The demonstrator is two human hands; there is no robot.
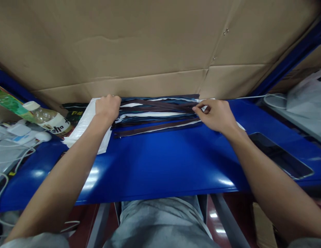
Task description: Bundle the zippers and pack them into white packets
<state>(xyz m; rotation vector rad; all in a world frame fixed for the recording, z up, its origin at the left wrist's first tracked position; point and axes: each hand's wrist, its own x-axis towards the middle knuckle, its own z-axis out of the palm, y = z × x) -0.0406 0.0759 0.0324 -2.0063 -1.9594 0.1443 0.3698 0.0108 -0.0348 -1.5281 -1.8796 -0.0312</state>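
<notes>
A pile of long narrow fabric strips [155, 114] in brown, navy and white, resembling zippers, lies across the blue table [160, 162]. At its left end my left hand [108, 107] is curled closed; what its fingers grip is hidden behind the knuckles. My right hand [215, 114] pinches the right end of a brown strip [173, 106] between thumb and index finger. Nearest to me, a brown and white strip [155, 130] lies a little apart from the pile. Under my left wrist is a white padded plastic bag [84, 122].
A cardboard panel [139, 44] rises behind the table. On the left stand a drink bottle [50, 119] and white chargers with cables [23, 134]. A phone [280, 155] lies on the right, beyond my forearm. A white bag [309, 100] sits at the far right.
</notes>
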